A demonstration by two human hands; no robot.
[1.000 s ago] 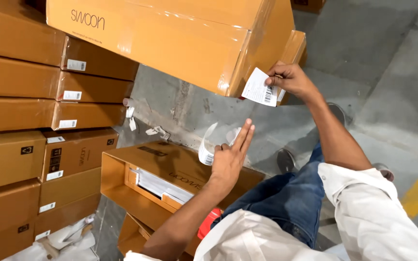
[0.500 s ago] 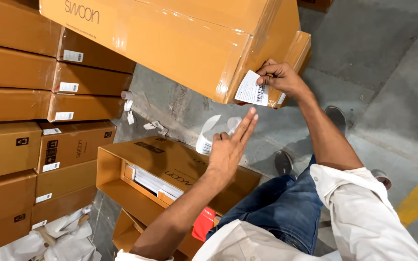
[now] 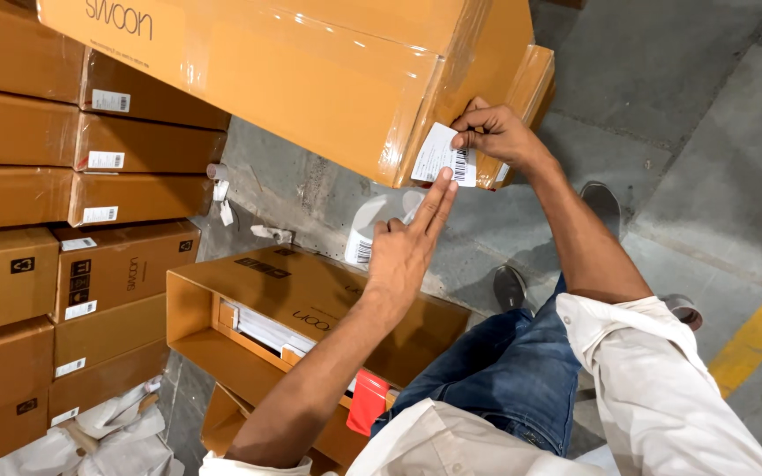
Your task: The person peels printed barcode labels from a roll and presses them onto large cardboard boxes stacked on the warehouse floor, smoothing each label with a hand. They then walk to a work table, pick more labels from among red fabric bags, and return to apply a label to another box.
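Barcode label (image 3: 442,157) half stuck on the end of the wrapped orange carton (image 3: 310,79): my right hand (image 3: 496,132) pinches its upper edge, my left hand (image 3: 403,251), gripping backing sheets (image 3: 372,225), extends fingers to its loose lower edge.

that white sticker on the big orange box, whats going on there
A person is putting a white barcode label on the end of a large orange carton wrapped in clear film. The right hand pinches the label against the box edge, while the left hand presses its lower edge with fingertips and holds the strip of label backing. An opened carton lies on the concrete floor below.
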